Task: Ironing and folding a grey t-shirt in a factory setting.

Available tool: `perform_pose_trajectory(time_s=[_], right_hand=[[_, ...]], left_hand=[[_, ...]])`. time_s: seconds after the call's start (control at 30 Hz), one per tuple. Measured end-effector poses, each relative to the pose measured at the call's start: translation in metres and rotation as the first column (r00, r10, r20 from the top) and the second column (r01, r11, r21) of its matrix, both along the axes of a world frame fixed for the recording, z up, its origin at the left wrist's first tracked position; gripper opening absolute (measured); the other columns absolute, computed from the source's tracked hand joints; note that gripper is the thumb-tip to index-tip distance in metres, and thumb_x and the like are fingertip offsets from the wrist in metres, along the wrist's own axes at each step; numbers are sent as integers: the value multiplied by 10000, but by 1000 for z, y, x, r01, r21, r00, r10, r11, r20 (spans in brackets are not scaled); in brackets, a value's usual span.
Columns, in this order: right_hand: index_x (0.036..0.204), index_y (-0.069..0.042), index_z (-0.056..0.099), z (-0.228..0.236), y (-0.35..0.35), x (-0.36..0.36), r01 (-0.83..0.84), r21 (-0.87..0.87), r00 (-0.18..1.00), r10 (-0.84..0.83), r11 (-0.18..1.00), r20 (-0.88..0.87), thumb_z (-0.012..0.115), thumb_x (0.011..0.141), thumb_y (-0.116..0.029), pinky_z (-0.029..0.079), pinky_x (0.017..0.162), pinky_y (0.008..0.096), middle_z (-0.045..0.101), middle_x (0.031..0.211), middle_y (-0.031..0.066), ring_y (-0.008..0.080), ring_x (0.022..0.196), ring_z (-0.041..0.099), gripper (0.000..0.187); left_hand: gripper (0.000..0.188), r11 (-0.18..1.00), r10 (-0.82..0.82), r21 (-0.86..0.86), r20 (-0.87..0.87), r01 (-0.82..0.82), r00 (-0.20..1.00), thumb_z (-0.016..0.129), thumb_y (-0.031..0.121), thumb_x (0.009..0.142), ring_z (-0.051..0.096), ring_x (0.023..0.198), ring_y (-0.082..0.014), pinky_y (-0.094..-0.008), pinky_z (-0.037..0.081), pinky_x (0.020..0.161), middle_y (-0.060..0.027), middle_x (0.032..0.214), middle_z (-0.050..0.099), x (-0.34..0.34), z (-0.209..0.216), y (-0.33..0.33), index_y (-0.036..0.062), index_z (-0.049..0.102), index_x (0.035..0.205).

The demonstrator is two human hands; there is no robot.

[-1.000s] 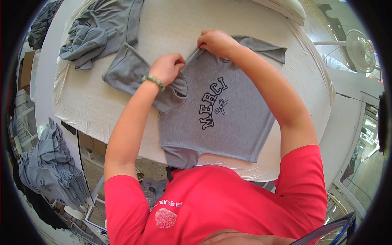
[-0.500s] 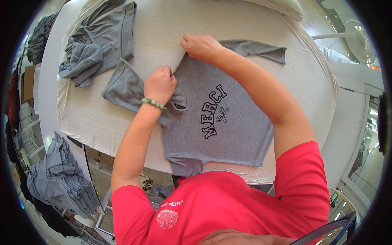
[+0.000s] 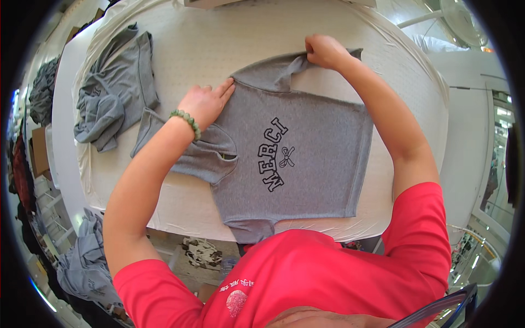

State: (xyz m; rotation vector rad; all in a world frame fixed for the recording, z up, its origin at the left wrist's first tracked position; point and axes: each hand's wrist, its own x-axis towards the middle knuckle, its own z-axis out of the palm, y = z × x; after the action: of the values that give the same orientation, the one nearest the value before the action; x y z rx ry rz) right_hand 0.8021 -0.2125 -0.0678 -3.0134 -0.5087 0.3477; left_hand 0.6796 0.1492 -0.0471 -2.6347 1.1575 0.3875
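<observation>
A grey hoodie [image 3: 317,180] with dark outlined lettering and a small bow lies front up on the white-covered table [image 3: 407,164], its hood [image 3: 205,156] toward the left. My left hand [image 3: 205,104] rests at its far shoulder, fingers stretched out with the tips on the seam; a bead bracelet circles the wrist. Farther right, my right hand [image 3: 326,52] is closed around the far sleeve [image 3: 268,71] near its end. That sleeve bends from the shoulder toward the hand. The near sleeve [image 3: 251,229] hangs toward me at the table's front edge.
Another grey garment [image 3: 123,93] lies crumpled at the table's far left. Below the left side is a pile of grey garments [image 3: 90,268]. A white fan [image 3: 462,22] stands beyond the far right corner, and a pale object [image 3: 208,3] sits at the far edge.
My right hand has moved right along the far sleeve, drawing it out from the shoulder. My left hand has shifted slightly left and its fingers have straightened. The view has shifted.
</observation>
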Motion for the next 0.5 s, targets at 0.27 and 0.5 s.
perform_pose_trajectory(time_s=[0.27, 0.5], right_hand=[[1059, -65, 640, -34, 22, 17, 48, 4, 942, -46, 999, 332, 645, 883, -105, 558, 869, 455, 667, 1112, 138, 360, 1074, 668, 181], [990, -103, 688, -14, 56, -133, -235, 338, 947, 136, 912, 292, 658, 909, -131, 565, 736, 427, 627, 906, 92, 306, 847, 691, 90]], left_hand=[[802, 998, -6, 66, -19, 8, 1000, 760, 121, 803, 683, 1007, -241, -389, 563, 866, -39, 1641, 389, -1, 5, -10, 82, 444, 1539], [431, 982, -149, -83, 192, 167, 970, 650, 139, 857, 687, 893, -215, -360, 576, 759, -76, 1181, 663, 9, -17, -16, 60, 618, 1280]])
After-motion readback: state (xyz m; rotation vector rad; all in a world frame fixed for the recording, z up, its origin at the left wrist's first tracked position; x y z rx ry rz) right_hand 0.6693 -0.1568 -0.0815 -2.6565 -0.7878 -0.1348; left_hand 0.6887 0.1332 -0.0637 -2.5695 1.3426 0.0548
